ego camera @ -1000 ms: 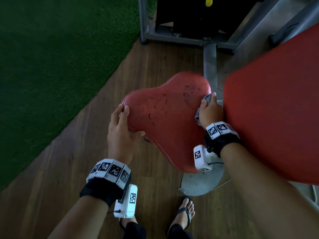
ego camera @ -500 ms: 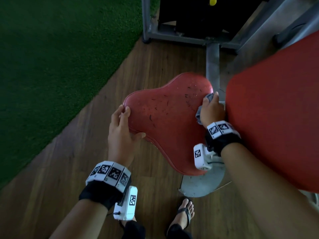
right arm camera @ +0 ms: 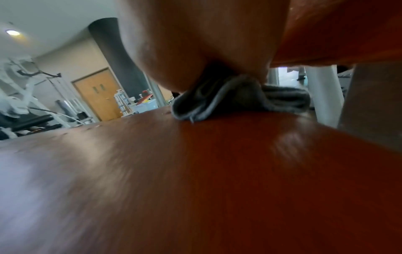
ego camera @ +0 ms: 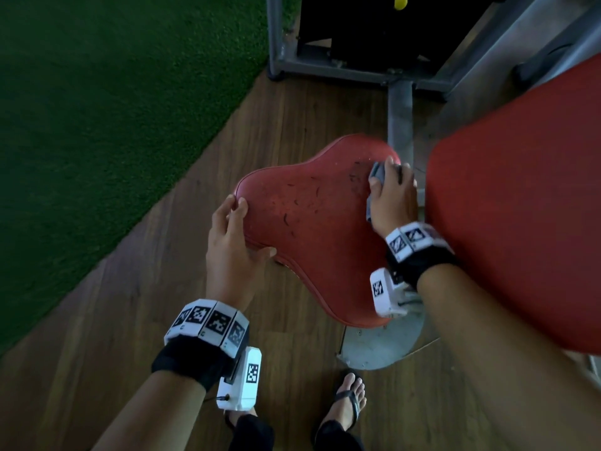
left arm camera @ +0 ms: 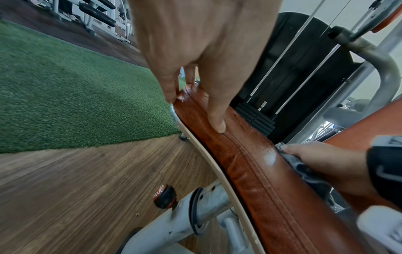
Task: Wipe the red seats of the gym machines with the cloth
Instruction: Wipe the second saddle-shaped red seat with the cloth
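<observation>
- Head view: I see the red seat (ego camera: 312,222) on its grey post, over a wood floor (ego camera: 136,320) with green turf (ego camera: 97,109) to the left. My left hand (ego camera: 229,242) grips the seat's left edge, fingers curled over the rim and thumb lying along the near edge. My right hand (ego camera: 392,196) presses a grey cloth (ego camera: 377,172) on the seat's far right part, fingers bent over the bunched fabric. The cloth peeks out past the fingertips and under the palm. A red backrest (ego camera: 520,206) stands just to the right of that hand. The seat surface shows dark scuffs. Two feet in sandals (ego camera: 349,402) stand on the floor below.
- Left wrist view: my left hand (left arm camera: 202,60) has its fingers (left arm camera: 172,86) hooked at the seat (left arm camera: 250,163) rim and its thumb flat along the stitched side. Farther along, my right hand (left arm camera: 326,163) holds the cloth (left arm camera: 304,170) against the top. A black knob (left arm camera: 164,196) sits on the grey frame beneath, and a weight stack (left arm camera: 256,118) stands behind.
- Right wrist view: the picture is blurred. The cloth (right arm camera: 217,103) is bunched under my right hand (right arm camera: 195,43), touching the seat (right arm camera: 217,171). The fingers themselves are hidden here. A wooden door (right arm camera: 97,92) and white machines show far behind.
</observation>
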The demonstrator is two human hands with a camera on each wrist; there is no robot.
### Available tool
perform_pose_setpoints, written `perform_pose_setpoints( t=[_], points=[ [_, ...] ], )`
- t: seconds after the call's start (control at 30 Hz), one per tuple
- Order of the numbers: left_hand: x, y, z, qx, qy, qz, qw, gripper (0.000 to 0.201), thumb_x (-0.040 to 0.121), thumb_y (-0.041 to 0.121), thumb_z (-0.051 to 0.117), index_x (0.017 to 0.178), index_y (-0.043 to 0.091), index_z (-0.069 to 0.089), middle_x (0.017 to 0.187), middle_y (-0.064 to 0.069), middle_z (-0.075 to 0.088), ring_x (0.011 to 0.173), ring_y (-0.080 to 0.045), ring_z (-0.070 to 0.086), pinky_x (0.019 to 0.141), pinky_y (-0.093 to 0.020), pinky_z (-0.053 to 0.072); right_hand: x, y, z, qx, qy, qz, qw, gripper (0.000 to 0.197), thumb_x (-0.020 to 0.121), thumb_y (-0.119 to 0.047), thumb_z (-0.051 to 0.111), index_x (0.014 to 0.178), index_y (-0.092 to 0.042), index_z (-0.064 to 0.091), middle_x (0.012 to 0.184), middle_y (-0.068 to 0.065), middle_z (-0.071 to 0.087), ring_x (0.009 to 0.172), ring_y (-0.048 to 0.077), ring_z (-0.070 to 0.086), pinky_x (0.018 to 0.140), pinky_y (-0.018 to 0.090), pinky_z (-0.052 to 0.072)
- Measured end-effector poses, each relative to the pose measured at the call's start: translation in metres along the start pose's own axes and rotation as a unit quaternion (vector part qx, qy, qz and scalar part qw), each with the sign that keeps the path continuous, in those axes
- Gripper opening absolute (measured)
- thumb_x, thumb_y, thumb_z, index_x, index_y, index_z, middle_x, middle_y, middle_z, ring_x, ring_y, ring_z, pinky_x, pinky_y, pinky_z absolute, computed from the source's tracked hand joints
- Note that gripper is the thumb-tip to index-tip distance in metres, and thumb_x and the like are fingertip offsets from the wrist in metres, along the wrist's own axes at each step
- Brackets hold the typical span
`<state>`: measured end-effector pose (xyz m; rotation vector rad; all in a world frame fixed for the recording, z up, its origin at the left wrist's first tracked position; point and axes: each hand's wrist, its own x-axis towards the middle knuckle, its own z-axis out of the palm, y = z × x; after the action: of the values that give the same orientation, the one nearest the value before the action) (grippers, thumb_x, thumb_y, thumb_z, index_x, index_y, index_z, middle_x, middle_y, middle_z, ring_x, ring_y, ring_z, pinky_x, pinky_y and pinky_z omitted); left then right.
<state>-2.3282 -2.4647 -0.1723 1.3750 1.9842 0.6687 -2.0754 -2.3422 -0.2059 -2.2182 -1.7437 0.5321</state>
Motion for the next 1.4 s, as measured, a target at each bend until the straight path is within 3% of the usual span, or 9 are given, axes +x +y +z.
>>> perform_pose_setpoints(
  t=[0.13,0.27,0.53,0.77,0.97,1.07,1.17,1.3,1.4],
  points=[
    [0.0,0.001,0.001,0.003,0.003,-0.003,1.0,0.096,0.069,0.018,0.086,0.149,0.026,0.033,0.155,0.016,0.021,0.135,-0.02,0.043,0.11,-0.043,0.041,-0.038,-0.001,-0.003,0.002,-0.001,-0.058,0.998,0.047,0.099,-0.032,0.044,0.142,-0.017,0.035,0.157,0.012,0.018,0.143,0.032,0.019,0.115,0.051,0.026],
    [-0.001,0.002,0.002,-0.001,0.012,-0.004,1.0,0.096,0.068,0.016,0.087,0.149,0.023,0.035,0.156,0.013,0.024,0.139,-0.015,0.037,0.111,-0.043,0.039,-0.032,-0.004,-0.003,-0.037,-0.036,-0.031,0.998,0.046,0.102,-0.035,0.037,0.146,-0.021,0.036,0.16,0.01,0.01,0.145,0.037,0.012,0.112,0.055,0.025],
    [-0.002,0.006,-0.001,-0.006,0.009,0.001,1.0,0.095,0.069,0.015,0.086,0.149,0.024,0.034,0.156,0.014,0.023,0.136,-0.018,0.042,0.109,-0.043,0.042,-0.01,-0.006,-0.006,-0.051,-0.043,-0.005,0.998,0.049,0.101,-0.034,0.042,0.147,-0.019,0.035,0.159,0.016,0.012,0.143,0.039,0.017,0.114,0.049,0.026],
    [-0.003,0.007,-0.001,0.0,0.009,0.007,1.0,0.094,0.071,0.015,0.085,0.15,0.019,0.034,0.157,0.009,0.024,0.143,-0.011,0.028,0.112,-0.032,0.031,-0.021,0.002,-0.007,-0.064,-0.036,-0.034,0.997,0.051,0.101,-0.033,0.041,0.148,-0.017,0.032,0.155,0.019,0.019,0.139,0.038,0.026,0.113,0.045,0.026],
    [-0.002,0.003,0.0,0.005,0.009,0.005,1.0,0.095,0.07,0.016,0.086,0.149,0.022,0.034,0.156,0.011,0.023,0.139,-0.017,0.037,0.112,-0.042,0.037,0.04,-0.01,-0.012,-0.012,-0.015,0.104,0.994,0.042,0.099,-0.035,0.041,0.136,-0.015,0.045,0.13,0.022,0.052,0.117,0.038,0.053,0.097,0.04,0.039],
    [-0.001,0.0,0.001,0.008,0.007,0.009,1.0,0.096,0.07,0.018,0.086,0.149,0.025,0.033,0.156,0.013,0.022,0.131,-0.025,0.048,0.109,-0.045,0.041,0.065,-0.015,-0.016,0.033,-0.02,0.134,0.99,0.039,0.1,-0.036,0.04,0.127,-0.012,0.052,0.126,0.022,0.055,0.115,0.036,0.054,0.092,0.034,0.038],
    [-0.001,0.001,0.002,0.001,0.013,0.006,1.0,0.095,0.07,0.016,0.085,0.149,0.026,0.032,0.156,0.013,0.022,0.138,-0.018,0.039,0.109,-0.045,0.041,0.073,-0.016,-0.014,0.042,-0.037,0.093,0.994,0.041,0.1,-0.04,0.036,0.131,-0.019,0.054,0.129,0.019,0.052,0.117,0.035,0.051,0.091,0.033,0.036],
    [-0.002,0.004,0.001,-0.01,0.015,0.005,1.0,0.094,0.071,0.015,0.085,0.15,0.023,0.034,0.156,0.013,0.023,0.142,-0.01,0.029,0.112,-0.041,0.037,0.055,-0.007,-0.007,0.022,-0.009,-0.057,0.998,0.041,0.097,-0.033,0.048,0.135,-0.019,0.054,0.141,0.012,0.046,0.127,0.031,0.045,0.105,0.035,0.031],
    [-0.002,0.005,0.0,-0.007,0.016,0.009,1.0,0.093,0.07,0.014,0.086,0.149,0.021,0.036,0.156,0.01,0.025,0.142,-0.011,0.029,0.113,-0.038,0.034,0.021,0.004,0.001,0.006,0.004,-0.123,0.992,0.042,0.095,-0.032,0.052,0.136,-0.022,0.053,0.152,0.01,0.034,0.139,0.036,0.029,0.113,0.046,0.029]
  ],
)
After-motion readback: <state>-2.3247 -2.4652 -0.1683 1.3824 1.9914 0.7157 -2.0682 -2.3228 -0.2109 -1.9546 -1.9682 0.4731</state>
